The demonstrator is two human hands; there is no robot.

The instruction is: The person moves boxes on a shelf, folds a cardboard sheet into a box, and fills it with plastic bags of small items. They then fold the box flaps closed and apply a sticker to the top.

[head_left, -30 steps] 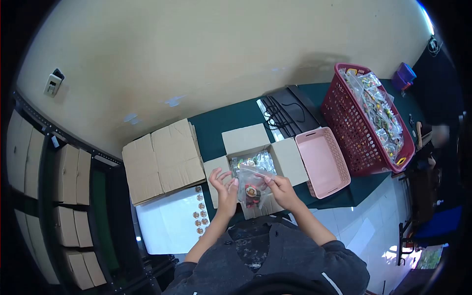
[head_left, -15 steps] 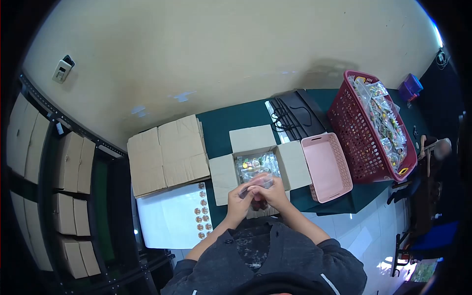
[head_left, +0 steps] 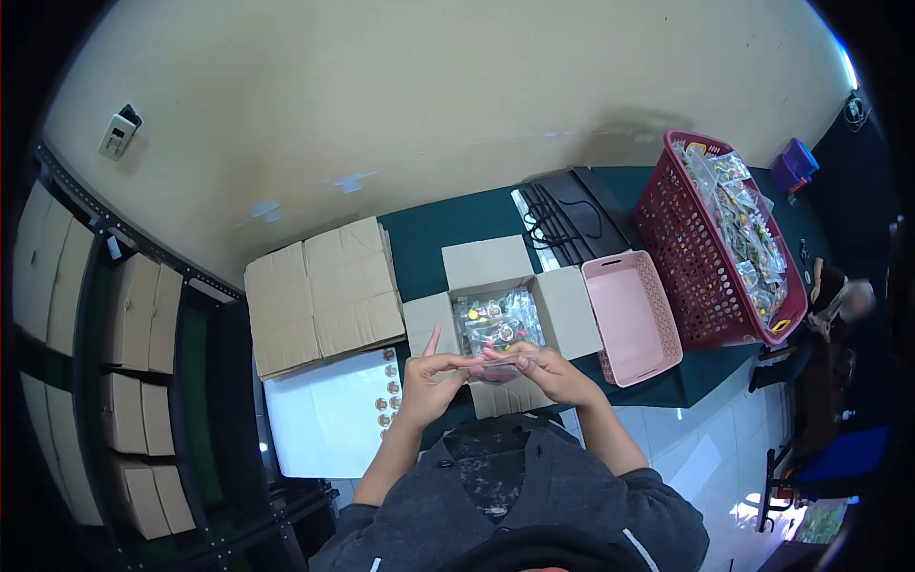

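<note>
A small clear plastic bag (head_left: pixel 498 371) with reddish contents is stretched between my two hands, above the near side of an open cardboard box (head_left: pixel 488 262). My left hand (head_left: pixel 434 384) pinches its left end, with one finger raised. On the right end my right hand (head_left: pixel 560 377) is closed, thumb and fingers together. Inside the box lie several clear packets (head_left: pixel 498 315) with small colourful items; my hands and the held bag partly cover the near flap.
Flattened cardboard boxes (head_left: pixel 324 296) lie left, above a white sheet (head_left: pixel 319 419) with round stickers. A pink basket (head_left: pixel 634 319) stands right of the box, beside a tall maroon basket (head_left: pixel 701 257) full of packets. Black cables (head_left: pixel 553 229) lie behind.
My hands were cupped together around the bag; now they have moved apart and hold it by its two ends. The left hand has shifted left, and more of the packets shows.
</note>
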